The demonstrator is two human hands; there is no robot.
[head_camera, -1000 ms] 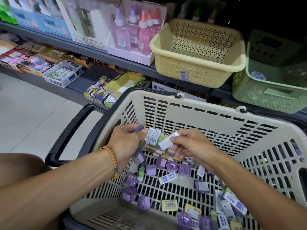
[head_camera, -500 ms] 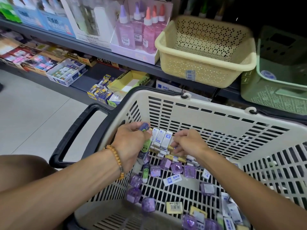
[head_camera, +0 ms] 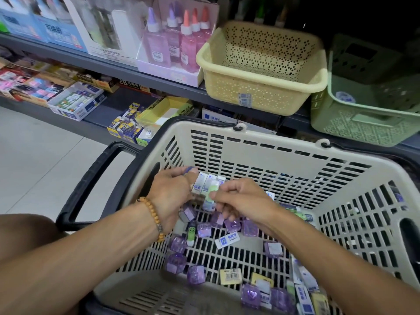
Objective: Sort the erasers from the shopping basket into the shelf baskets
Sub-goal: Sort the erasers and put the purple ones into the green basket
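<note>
The beige shopping basket (head_camera: 261, 153) sits below me, its floor strewn with several erasers: purple cube ones (head_camera: 195, 275), white-and-blue sleeved ones (head_camera: 227, 241) and yellow ones (head_camera: 230, 276). My left hand (head_camera: 175, 192) is inside the basket and grips a row of white sleeved erasers (head_camera: 203, 183) fanned above its fingers. My right hand (head_camera: 236, 201) meets it and pinches a pale green eraser (head_camera: 212, 189) against that row. On the shelf behind stand an empty yellow basket (head_camera: 261, 96) and a green basket (head_camera: 363, 123).
A display box of pink and purple glue bottles (head_camera: 175, 46) stands left of the yellow basket. Lower shelves hold stationery boxes (head_camera: 77, 101). The shopping basket's black handle (head_camera: 91, 183) hangs to the left over a pale tiled floor (head_camera: 34, 151).
My right hand went down into the basket, then came back up to the left hand's row with a pale green eraser. The view has tilted down a little.
</note>
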